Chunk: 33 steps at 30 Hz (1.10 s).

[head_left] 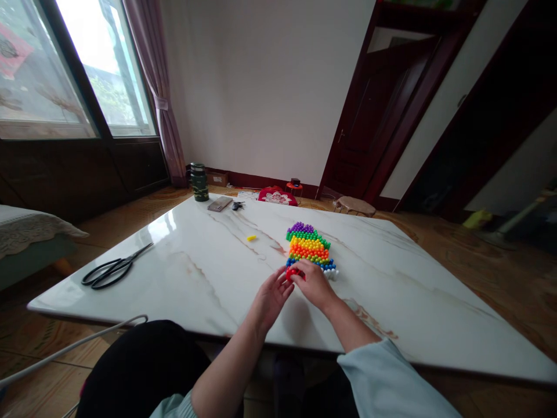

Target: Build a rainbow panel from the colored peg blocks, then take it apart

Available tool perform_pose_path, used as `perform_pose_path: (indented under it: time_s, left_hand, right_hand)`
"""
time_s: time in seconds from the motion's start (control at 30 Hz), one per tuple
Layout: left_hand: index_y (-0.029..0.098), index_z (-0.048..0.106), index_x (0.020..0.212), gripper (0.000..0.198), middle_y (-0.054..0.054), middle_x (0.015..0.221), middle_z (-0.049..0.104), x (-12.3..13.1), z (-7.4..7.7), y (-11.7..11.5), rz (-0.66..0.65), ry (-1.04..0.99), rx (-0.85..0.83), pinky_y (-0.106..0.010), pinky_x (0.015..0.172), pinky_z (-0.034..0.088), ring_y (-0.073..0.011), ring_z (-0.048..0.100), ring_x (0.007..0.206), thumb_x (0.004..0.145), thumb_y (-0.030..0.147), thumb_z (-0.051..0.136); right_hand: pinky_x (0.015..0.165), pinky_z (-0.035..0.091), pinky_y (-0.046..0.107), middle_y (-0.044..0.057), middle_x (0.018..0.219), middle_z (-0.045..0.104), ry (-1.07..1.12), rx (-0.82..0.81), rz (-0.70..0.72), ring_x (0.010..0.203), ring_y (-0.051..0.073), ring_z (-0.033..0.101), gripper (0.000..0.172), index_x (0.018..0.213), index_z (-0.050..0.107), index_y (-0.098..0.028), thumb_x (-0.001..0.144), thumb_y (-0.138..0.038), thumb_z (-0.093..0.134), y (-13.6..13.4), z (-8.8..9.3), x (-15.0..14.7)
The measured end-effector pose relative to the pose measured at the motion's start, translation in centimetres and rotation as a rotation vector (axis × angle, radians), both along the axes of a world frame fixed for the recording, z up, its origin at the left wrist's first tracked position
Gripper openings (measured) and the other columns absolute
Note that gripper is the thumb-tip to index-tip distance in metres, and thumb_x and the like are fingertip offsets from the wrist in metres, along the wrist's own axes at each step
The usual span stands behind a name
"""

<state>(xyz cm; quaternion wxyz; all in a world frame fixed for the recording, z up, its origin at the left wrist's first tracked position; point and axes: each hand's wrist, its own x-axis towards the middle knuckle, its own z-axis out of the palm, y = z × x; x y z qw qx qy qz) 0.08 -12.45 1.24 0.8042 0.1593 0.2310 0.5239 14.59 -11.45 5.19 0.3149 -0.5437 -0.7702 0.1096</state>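
Small red beads [292, 273] sit between my two hands at the near edge of a patch of colourful beads [308, 247]. My right hand [314, 283] is closed with its fingertips pinched on the red beads. My left hand [270, 295] is beside them, palm partly turned up and fingers apart; whether its fingertips touch the beads I cannot tell. The patch lies flat on the marble-patterned table [209, 278], in bands of purple, green, yellow, orange, blue and white. My right hand hides part of the blue and white bands.
Black-handled scissors [116, 268] lie at the left of the table. A small yellow piece [251, 238] rests left of the patch. Toward the far edge are a camouflage-patterned flask [199, 183], a phone [220, 203] and keys [237, 205]. A pale cable [78, 347] runs at lower left.
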Motion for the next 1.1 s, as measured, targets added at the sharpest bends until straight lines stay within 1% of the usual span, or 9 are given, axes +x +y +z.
perform_pose_path:
  time_s: [0.07,0.17,0.27,0.4,0.63,0.77,0.93,1.03,1.1]
  left_hand:
    - [0.018,0.061,0.112,0.030,-0.011,0.115,0.066,-0.3,-0.6,0.2,0.051,0.142,0.040,-0.030,0.085,0.052,-0.0195,0.065,0.101,0.084,0.027,0.063]
    - [0.018,0.062,0.109,0.030,-0.014,0.119,0.063,-0.9,-1.9,0.7,0.163,0.298,0.023,-0.029,0.086,0.052,-0.0218,0.065,0.105,0.080,0.022,0.068]
    - [0.014,0.060,0.103,0.025,-0.017,0.115,0.064,-1.2,-2.9,1.1,0.213,0.286,-0.022,-0.033,0.085,0.054,-0.0229,0.067,0.100,0.079,0.016,0.066]
    - [0.012,0.058,0.102,0.023,-0.018,0.113,0.064,-1.0,-3.3,1.2,0.222,0.281,0.001,-0.036,0.090,0.054,-0.0228,0.068,0.098,0.080,0.014,0.063]
    - [0.011,0.060,0.099,0.019,-0.018,0.112,0.065,-1.0,-3.7,1.2,0.216,0.295,0.046,-0.040,0.097,0.050,-0.0242,0.067,0.103,0.080,0.014,0.061]
    - [0.011,0.060,0.099,0.021,-0.018,0.112,0.065,-1.1,-4.1,1.3,0.211,0.292,0.066,-0.038,0.095,0.052,-0.0244,0.066,0.103,0.079,0.015,0.064]
    - [0.012,0.062,0.097,0.027,-0.015,0.108,0.065,-0.7,-4.5,1.4,0.224,0.323,0.094,-0.033,0.087,0.054,-0.0235,0.066,0.101,0.073,0.022,0.071]
    - [0.013,0.063,0.095,0.033,-0.013,0.104,0.066,-0.3,-4.8,1.4,0.237,0.375,0.147,-0.030,0.081,0.055,-0.0227,0.067,0.098,0.068,0.028,0.076]
    - [0.014,0.063,0.093,0.035,-0.012,0.100,0.067,-0.3,-5.0,1.4,0.247,0.410,0.183,-0.030,0.079,0.055,-0.0225,0.067,0.096,0.066,0.031,0.077]
  right_hand:
    - [0.074,0.045,0.025,0.003,0.087,0.069,0.010,0.006,-0.169,0.079,0.015,0.062,0.015,0.087,0.068,-0.020,0.078,-0.013,0.058,0.3,0.0,1.6]
    - [0.068,0.043,0.025,0.003,0.081,0.070,-0.084,-0.075,-0.435,0.072,0.016,0.062,0.015,0.086,0.068,-0.019,0.075,-0.013,0.061,0.5,0.0,4.5]
    - [0.064,0.040,0.024,0.003,0.077,0.071,-0.224,-0.168,-0.538,0.072,0.017,0.062,0.014,0.078,0.069,-0.020,0.071,-0.010,0.061,0.3,-0.4,7.0]
    - [0.063,0.039,0.022,0.001,0.076,0.071,-0.241,-0.231,-0.491,0.073,0.015,0.063,0.018,0.071,0.069,-0.021,0.067,-0.006,0.059,0.4,-1.8,8.6]
    - [0.067,0.044,0.021,0.001,0.077,0.071,-0.156,-0.203,-0.405,0.070,0.014,0.063,0.017,0.075,0.069,-0.019,0.069,-0.006,0.059,1.3,-3.3,8.1]
    - [0.069,0.044,0.022,0.003,0.083,0.070,-0.177,-0.175,-0.427,0.074,0.014,0.063,0.014,0.080,0.068,-0.018,0.072,-0.009,0.061,1.0,-2.2,7.4]
    - [0.066,0.041,0.024,0.005,0.089,0.069,-0.253,-0.123,-0.472,0.076,0.015,0.062,0.009,0.079,0.068,-0.019,0.081,-0.022,0.059,-0.2,0.4,5.0]
    - [0.066,0.040,0.023,0.003,0.083,0.070,-0.230,-0.149,-0.265,0.076,0.015,0.063,0.013,0.076,0.068,-0.020,0.082,-0.021,0.056,-0.8,1.1,1.9]
    - [0.066,0.040,0.023,0.002,0.080,0.071,-0.285,-0.245,-0.089,0.077,0.016,0.063,0.013,0.078,0.069,-0.021,0.079,-0.021,0.057,-1.1,1.1,-0.4]
